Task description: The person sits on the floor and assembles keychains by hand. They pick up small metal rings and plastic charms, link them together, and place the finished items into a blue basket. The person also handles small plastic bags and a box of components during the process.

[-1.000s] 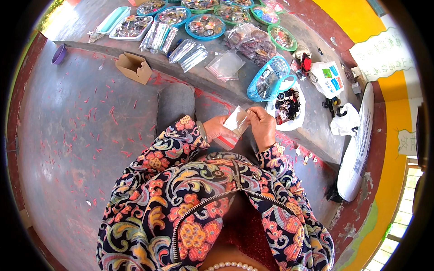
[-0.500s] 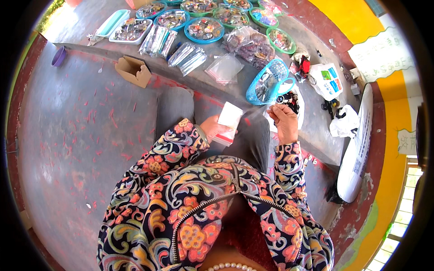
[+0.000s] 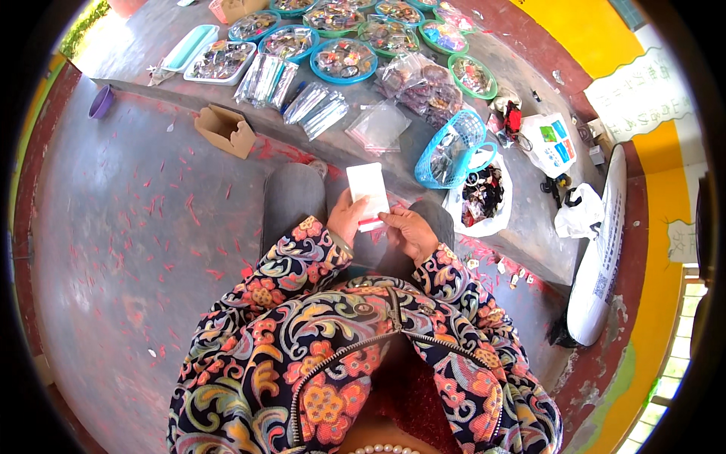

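While holding the white packet (image 3: 367,188) by its left edge in the left hand (image 3: 346,218), also pinches its lower right corner with the right hand (image 3: 411,231). Has the left hand closed on more of it, thumb laid over the face, other fingers mostly hidden behind. Has the right hand nearly shut, fingers curled in, only thumb and fingertip at the corner; cannot tell whether gripping one layer or several. Has the packet straight ahead between both hands, up and to the right of the left palm, up and to the left of the right one. Points its long axis away from the body, toward the ledge (image 3: 538,240), with the far end tipped slightly left and a red strip (image 3: 370,222) across the near end, just beside the right fingertips. With both hands touching, cannot call either one nearer.

Holds all this over the gap between the knees (image 3: 295,198), short of the ledge's front edge. Past that edge, straight ahead, find clear bags (image 3: 378,126); to their left, silvery packets (image 3: 315,110); to their right, a blue basket (image 3: 454,151), then a white sack (image 3: 491,225) of mixed small pieces close to the edge. Farther back on the ledge, see round trays of wrapped goods, one blue (image 3: 344,80). Down on the floor, left of the knees, note a cardboard box (image 3: 240,142) near the ledge.
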A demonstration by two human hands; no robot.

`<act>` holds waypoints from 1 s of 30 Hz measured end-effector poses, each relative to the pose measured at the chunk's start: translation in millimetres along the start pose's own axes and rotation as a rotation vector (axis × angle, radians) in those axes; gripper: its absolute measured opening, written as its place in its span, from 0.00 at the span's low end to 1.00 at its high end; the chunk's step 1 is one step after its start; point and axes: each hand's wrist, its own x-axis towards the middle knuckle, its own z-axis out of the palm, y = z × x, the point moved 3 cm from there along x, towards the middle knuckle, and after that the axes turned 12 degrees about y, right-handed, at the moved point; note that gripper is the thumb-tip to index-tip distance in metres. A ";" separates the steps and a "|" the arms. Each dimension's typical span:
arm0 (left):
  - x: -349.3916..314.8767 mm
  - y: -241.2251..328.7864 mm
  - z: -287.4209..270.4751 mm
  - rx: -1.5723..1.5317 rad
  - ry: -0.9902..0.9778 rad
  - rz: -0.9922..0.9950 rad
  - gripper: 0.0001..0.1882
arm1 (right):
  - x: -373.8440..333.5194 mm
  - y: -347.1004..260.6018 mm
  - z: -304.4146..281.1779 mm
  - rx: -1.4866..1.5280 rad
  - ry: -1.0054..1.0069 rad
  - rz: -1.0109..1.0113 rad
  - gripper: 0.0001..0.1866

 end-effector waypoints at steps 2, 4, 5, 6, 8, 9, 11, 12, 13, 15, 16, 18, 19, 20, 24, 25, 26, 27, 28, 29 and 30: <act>-9.0 10.2 5.1 0.177 0.217 -0.106 0.27 | 39.1 10.7 -25.7 0.074 0.050 -0.021 0.06; -4.1 0.8 -2.5 0.192 0.141 -0.091 0.29 | 63.5 5.3 -37.0 0.079 0.191 0.064 0.04; -2.2 -2.3 -3.5 0.199 0.097 -0.085 0.31 | 76.2 1.8 -44.0 0.081 0.267 0.104 0.04; -1.0 -5.1 -5.0 0.246 0.094 -0.098 0.29 | 88.9 -1.2 -48.8 0.056 0.304 0.119 0.03; -0.4 -6.6 -4.4 0.232 0.047 -0.142 0.27 | 115.8 -6.8 -54.9 0.006 0.375 0.151 0.04; 0.1 -7.5 -3.4 0.224 0.021 -0.164 0.27 | 128.1 -11.3 -55.6 -0.025 0.405 0.138 0.04; 2.6 -8.1 -2.5 0.263 -0.008 -0.201 0.24 | 150.4 -18.5 -54.5 -0.080 0.464 0.113 0.06; 1.8 -8.1 -1.2 0.258 -0.022 -0.223 0.24 | 160.6 -20.7 -55.6 -0.062 0.465 0.086 0.06; -0.2 -6.7 -0.9 0.252 -0.029 -0.242 0.23 | 166.4 -23.0 -51.5 -0.033 0.462 0.082 0.06; 2.7 -14.3 -3.8 0.269 -0.012 -0.241 0.21 | 176.0 -26.1 -44.5 0.027 0.459 0.074 0.06; 1.8 -13.4 -1.6 0.284 -0.019 -0.260 0.21 | 183.3 -24.1 -48.4 0.061 0.480 0.024 0.07; 1.3 -13.7 2.0 0.307 -0.030 -0.246 0.21 | 195.4 -19.0 -62.7 0.102 0.523 0.182 0.09; 1.2 -14.9 2.4 0.305 -0.032 -0.266 0.20 | 196.5 -16.8 -65.7 0.121 0.543 0.264 0.10; 0.7 -15.5 3.3 0.303 -0.035 -0.286 0.19 | 197.7 -15.3 -67.2 0.030 0.534 0.220 0.14; -0.3 -13.7 6.2 0.277 -0.068 -0.349 0.16 | 195.3 -10.0 -67.9 0.056 0.432 0.156 0.16; 0.1 -14.9 6.3 0.291 -0.085 -0.342 0.15 | 189.9 -10.9 -65.1 0.122 0.339 0.127 0.16; 1.8 -16.6 5.2 0.302 -0.102 -0.333 0.15 | 181.1 -15.3 -58.6 0.182 0.244 0.097 0.17; 2.4 -17.3 4.6 0.313 -0.118 -0.324 0.15 | 170.9 -19.8 -52.9 0.243 0.149 0.066 0.17; 0.4 -15.0 2.9 0.280 -0.094 -0.324 0.15 | 147.2 -30.3 -39.4 0.192 0.079 -0.020 0.19; -0.7 -12.7 3.9 0.248 -0.080 -0.322 0.15 | 121.8 -42.0 -28.1 0.164 0.094 -0.155 0.20; -0.6 -9.9 6.2 0.214 -0.071 -0.320 0.15 | 94.9 -53.3 -15.8 0.134 0.112 -0.295 0.20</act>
